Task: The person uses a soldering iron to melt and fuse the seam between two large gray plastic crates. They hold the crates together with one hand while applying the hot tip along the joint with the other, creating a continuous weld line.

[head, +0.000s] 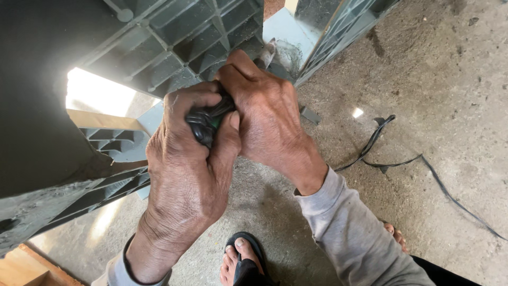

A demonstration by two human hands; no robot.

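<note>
Both hands are clasped together around a small dark object (207, 121), black with a green patch, ridged like a grip or handle. My left hand (188, 164) wraps it from below with the thumb over the top. My right hand (264, 114) presses in from the right, fingers curled over the object. Most of it is hidden by the fingers. The hands sit just in front of a grey ribbed plastic panel (174, 42) with a grid of cells.
A second grey ribbed panel (338, 26) leans at the upper right. Black cords or strips (391, 159) trail across the concrete floor (450, 95). My sandalled foot (241, 259) is below the hands. A wooden piece (21, 267) lies at the bottom left.
</note>
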